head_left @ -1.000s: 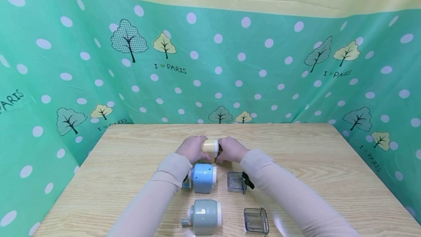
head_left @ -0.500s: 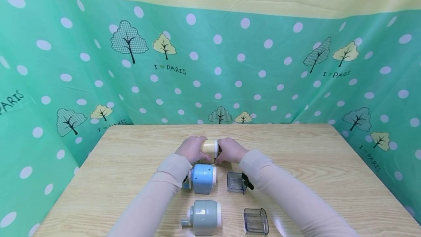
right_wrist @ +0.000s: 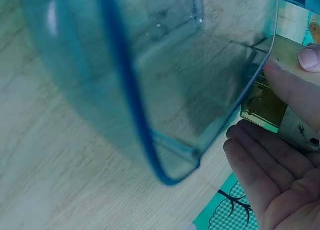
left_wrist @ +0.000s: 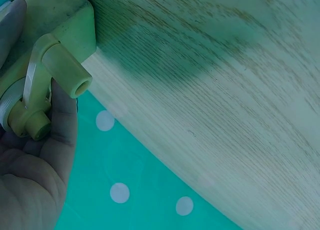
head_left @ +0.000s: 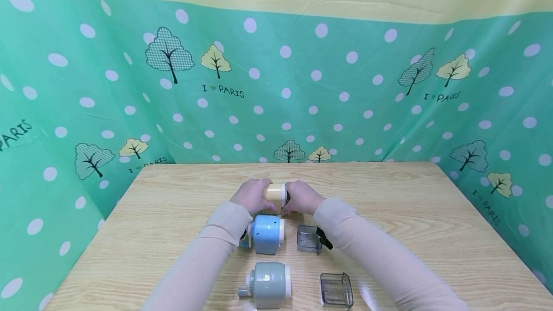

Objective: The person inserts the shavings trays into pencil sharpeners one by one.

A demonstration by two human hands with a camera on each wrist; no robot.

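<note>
A yellow pencil sharpener [head_left: 273, 197] with a white front rim lies toward the back of the table, between both hands. My left hand [head_left: 252, 195] grips its body from the crank side; the crank handle [left_wrist: 65, 70] sticks out past the fingers in the left wrist view. At the front end, my right hand [head_left: 304, 197] holds the sharpener's small see-through drawer [right_wrist: 262, 106] between thumb and fingers. The drawer juts partly from the body in the right wrist view. Much of the sharpener is hidden behind the hands.
Nearer on the wooden table [head_left: 164, 234] lie a blue pencil sharpener [head_left: 265, 234] and a grey-green one [head_left: 270, 284]. To their right are two clear drawers, one [head_left: 307, 240] close under the right wrist, another [head_left: 336, 289] nearer. Dotted green curtains [head_left: 285, 85] surround the table.
Both hands stay almost still on the yellow sharpener. The clear drawer by the right wrist has shifted very slightly left.
</note>
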